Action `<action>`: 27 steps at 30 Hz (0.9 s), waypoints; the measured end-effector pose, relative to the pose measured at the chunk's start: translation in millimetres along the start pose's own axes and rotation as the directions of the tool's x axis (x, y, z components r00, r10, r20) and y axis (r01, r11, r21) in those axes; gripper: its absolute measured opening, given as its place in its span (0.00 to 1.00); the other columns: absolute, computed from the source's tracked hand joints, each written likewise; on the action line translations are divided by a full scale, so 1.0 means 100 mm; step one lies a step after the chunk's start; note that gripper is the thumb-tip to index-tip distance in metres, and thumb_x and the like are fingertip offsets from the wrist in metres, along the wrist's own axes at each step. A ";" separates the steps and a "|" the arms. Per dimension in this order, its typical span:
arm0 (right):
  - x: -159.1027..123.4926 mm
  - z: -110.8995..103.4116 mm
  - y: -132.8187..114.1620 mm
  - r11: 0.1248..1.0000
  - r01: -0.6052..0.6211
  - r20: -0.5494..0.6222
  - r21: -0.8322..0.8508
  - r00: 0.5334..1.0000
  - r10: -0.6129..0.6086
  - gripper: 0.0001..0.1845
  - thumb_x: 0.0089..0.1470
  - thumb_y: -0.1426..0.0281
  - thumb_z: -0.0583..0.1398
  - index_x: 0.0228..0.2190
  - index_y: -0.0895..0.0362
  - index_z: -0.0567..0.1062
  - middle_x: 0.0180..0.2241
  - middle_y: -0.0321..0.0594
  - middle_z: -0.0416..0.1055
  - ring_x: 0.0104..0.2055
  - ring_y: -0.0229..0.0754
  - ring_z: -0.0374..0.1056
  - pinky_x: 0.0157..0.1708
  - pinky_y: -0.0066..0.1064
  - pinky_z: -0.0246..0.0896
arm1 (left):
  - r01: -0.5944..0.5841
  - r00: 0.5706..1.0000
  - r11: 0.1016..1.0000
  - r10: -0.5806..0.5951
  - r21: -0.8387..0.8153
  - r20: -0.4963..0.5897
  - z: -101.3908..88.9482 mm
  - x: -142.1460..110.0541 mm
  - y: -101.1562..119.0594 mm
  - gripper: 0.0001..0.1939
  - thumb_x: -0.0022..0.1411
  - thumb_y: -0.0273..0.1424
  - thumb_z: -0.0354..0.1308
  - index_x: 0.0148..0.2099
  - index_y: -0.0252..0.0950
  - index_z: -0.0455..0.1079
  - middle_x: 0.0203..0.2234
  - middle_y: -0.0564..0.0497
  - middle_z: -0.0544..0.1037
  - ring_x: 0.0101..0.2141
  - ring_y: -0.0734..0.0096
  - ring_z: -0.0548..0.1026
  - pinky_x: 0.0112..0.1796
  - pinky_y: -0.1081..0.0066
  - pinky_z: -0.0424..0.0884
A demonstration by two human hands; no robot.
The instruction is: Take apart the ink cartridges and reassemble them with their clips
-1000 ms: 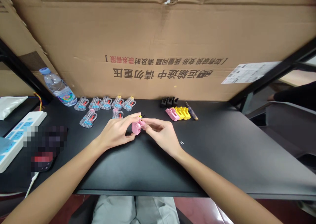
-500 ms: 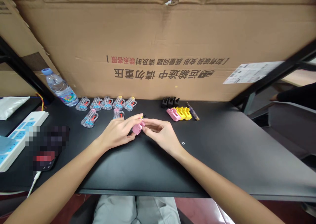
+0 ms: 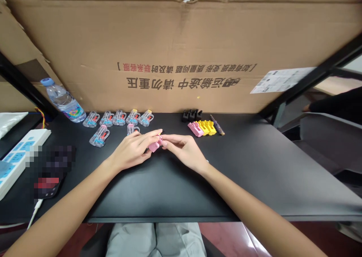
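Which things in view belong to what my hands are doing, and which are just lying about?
Belong, as far as I can judge:
pink part, held by your left hand and right hand
similar pink and yellow pieces
probably black pieces
probably clear pieces, some pink- or yellow-ended
perhaps screwdriver-like tool

Just lying about, it seems:
bottle
power strip
phone-like device
white packet

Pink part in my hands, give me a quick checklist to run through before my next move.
1. Left grip holding the pink part: ok.
2. Right grip on the pink part as well: ok, at its right end.
3. Pink part's inside open to view: cannot tell how it sits, it is partly covered.
4. Small white piece in full view: not ok, only a sliver shows.
5. Slim tool clear of both hands: ok, lying beside the yellow parts.
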State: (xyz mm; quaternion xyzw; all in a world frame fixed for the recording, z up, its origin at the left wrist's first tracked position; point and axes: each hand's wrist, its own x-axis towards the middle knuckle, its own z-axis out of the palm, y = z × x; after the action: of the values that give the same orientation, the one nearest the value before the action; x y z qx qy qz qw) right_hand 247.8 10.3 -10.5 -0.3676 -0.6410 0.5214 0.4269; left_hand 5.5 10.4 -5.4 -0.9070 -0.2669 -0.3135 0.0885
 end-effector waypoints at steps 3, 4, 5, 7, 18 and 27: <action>0.02 -0.01 0.02 0.999 -0.021 -0.011 0.039 1.000 0.021 0.24 0.57 0.49 0.72 0.48 0.50 0.88 0.43 0.44 0.87 0.44 0.52 0.84 0.53 0.49 0.80 | -0.006 1.000 1.000 0.006 -0.012 -0.007 -0.02 0.02 0.01 0.21 0.70 0.22 0.58 0.63 0.36 0.65 0.63 0.37 0.79 0.55 0.62 0.84 0.45 0.65 0.76; 0.02 0.00 0.03 0.998 -0.027 -0.017 0.055 0.999 0.028 0.24 0.56 0.48 0.72 0.47 0.50 0.88 0.43 0.44 0.87 0.43 0.52 0.84 0.52 0.49 0.81 | -0.006 1.000 1.000 0.006 -0.015 -0.013 -0.03 0.02 0.01 0.21 0.70 0.22 0.58 0.63 0.36 0.65 0.63 0.37 0.79 0.56 0.62 0.84 0.45 0.66 0.76; 0.02 0.00 0.03 0.997 -0.034 -0.024 0.069 0.999 0.036 0.24 0.56 0.48 0.72 0.47 0.50 0.88 0.43 0.44 0.87 0.43 0.51 0.84 0.52 0.49 0.81 | -0.006 1.000 1.000 0.006 -0.016 -0.018 -0.03 0.03 0.02 0.21 0.70 0.22 0.58 0.63 0.36 0.65 0.63 0.37 0.78 0.56 0.62 0.83 0.45 0.66 0.76; 0.03 0.01 0.04 0.995 -0.046 -0.040 0.085 0.998 0.050 0.25 0.55 0.49 0.73 0.47 0.51 0.88 0.43 0.44 0.87 0.43 0.51 0.84 0.52 0.49 0.81 | -0.007 1.000 1.000 0.006 -0.016 -0.021 -0.04 0.03 0.03 0.21 0.70 0.21 0.58 0.63 0.37 0.65 0.63 0.38 0.78 0.56 0.62 0.83 0.45 0.65 0.76; -0.01 0.06 0.00 0.998 -0.048 -0.104 0.047 0.993 0.052 0.23 0.55 0.49 0.73 0.45 0.52 0.89 0.41 0.43 0.87 0.43 0.52 0.85 0.55 0.50 0.79 | -0.005 1.000 0.999 0.005 -0.043 0.002 0.00 0.02 0.03 0.22 0.68 0.20 0.58 0.62 0.39 0.66 0.65 0.38 0.77 0.52 0.60 0.85 0.48 0.62 0.76; -0.07 0.14 -0.01 0.998 0.036 -0.099 -0.045 0.994 -0.041 0.21 0.58 0.59 0.71 0.51 0.52 0.84 0.47 0.45 0.86 0.49 0.52 0.84 0.52 0.45 0.81 | 0.016 1.000 0.999 -0.016 -0.046 -0.003 0.03 0.00 0.01 0.23 0.69 0.21 0.58 0.63 0.38 0.66 0.64 0.36 0.77 0.55 0.59 0.84 0.49 0.62 0.77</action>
State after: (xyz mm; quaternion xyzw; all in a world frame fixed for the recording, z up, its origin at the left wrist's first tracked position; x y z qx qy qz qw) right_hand 237.0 -1.9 -11.8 -0.3898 -0.6369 0.4801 0.4603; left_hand 7.2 10.3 -7.5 -0.9060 -0.2668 -0.3219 0.0655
